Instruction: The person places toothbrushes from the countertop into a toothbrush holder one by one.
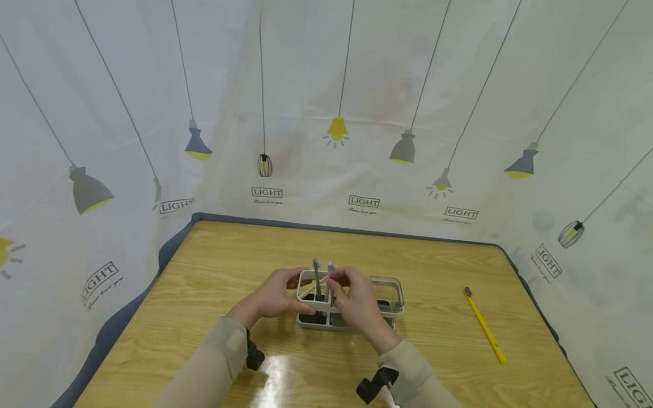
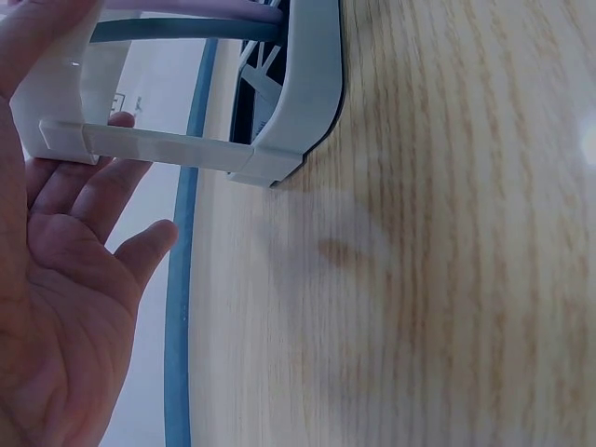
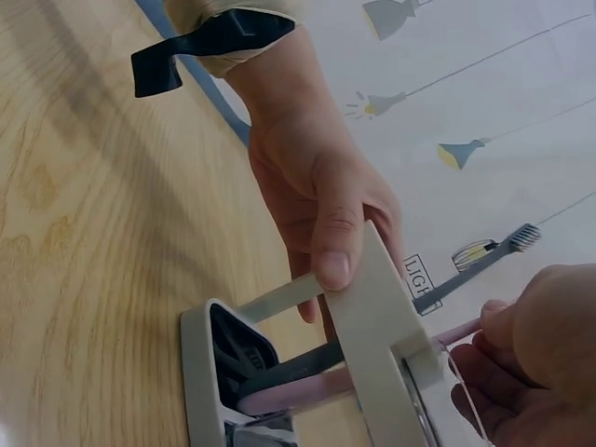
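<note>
A white toothbrush holder (image 1: pixel 304 324) with a dark base stands upright on the table. My left hand (image 1: pixel 275 293) grips the left end of its upper frame, thumb along the front and fingers behind. Inside the holder stands a grey toothbrush (image 3: pixel 475 270), its bristles above the frame. Beside it a pink toothbrush (image 3: pixel 296 391) reaches down to the base. My right hand (image 1: pixel 359 300) pinches this pink brush near its upper part, just above the frame. On the holder's right half is a clear, rounded section (image 1: pixel 402 292).
A yellow toothbrush (image 1: pixel 486 328) lies on the wooden table (image 1: pixel 229 249) to the right of the holder. Behind the table's blue edge hangs a pale curtain (image 1: pixel 306 73) printed with lamps. Black wrist mounts (image 1: pixel 376 385) sit on both sleeves.
</note>
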A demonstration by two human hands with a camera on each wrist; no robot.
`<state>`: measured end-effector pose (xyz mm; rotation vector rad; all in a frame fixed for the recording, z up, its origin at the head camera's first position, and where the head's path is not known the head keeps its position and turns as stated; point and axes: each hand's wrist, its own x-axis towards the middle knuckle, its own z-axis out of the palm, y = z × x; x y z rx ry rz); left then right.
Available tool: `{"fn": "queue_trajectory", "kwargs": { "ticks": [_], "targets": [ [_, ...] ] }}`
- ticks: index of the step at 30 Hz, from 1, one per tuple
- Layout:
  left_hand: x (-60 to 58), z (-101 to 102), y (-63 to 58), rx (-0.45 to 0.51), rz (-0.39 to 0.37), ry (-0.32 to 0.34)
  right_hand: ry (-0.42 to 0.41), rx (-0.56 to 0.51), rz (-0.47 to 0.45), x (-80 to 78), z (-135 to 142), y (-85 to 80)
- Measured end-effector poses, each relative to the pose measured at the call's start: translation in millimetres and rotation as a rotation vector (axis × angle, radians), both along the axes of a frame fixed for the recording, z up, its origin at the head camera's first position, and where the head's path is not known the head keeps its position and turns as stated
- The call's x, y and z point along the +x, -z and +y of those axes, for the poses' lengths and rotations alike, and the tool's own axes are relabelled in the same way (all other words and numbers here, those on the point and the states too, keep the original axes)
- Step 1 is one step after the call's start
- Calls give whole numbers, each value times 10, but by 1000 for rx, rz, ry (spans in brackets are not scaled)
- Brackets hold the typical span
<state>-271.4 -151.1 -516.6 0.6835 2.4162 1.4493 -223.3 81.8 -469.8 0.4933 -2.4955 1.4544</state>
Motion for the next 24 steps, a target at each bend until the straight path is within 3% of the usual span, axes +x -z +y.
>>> {"fn": "queue_trajectory", "kwargs": {
  "ticks": [4, 8, 11, 16, 24],
  "targets": [
    [12, -3, -1, -10, -2, -9, 34, -4, -51, -22, 109, -31],
    [25, -1, -20, -24, -8, -17, 95, -10, -7, -76, 354, -84],
    [25, 1, -26, -28, -15, -13, 168, 5, 24, -151, 644, -128],
    [13, -4, -16, -31, -8, -10, 269, 101, -25, -289, 1232, -137],
    [1, -10, 11, -17, -14, -9, 342, 295, -100, -419, 2139, 54]
  ]
}}
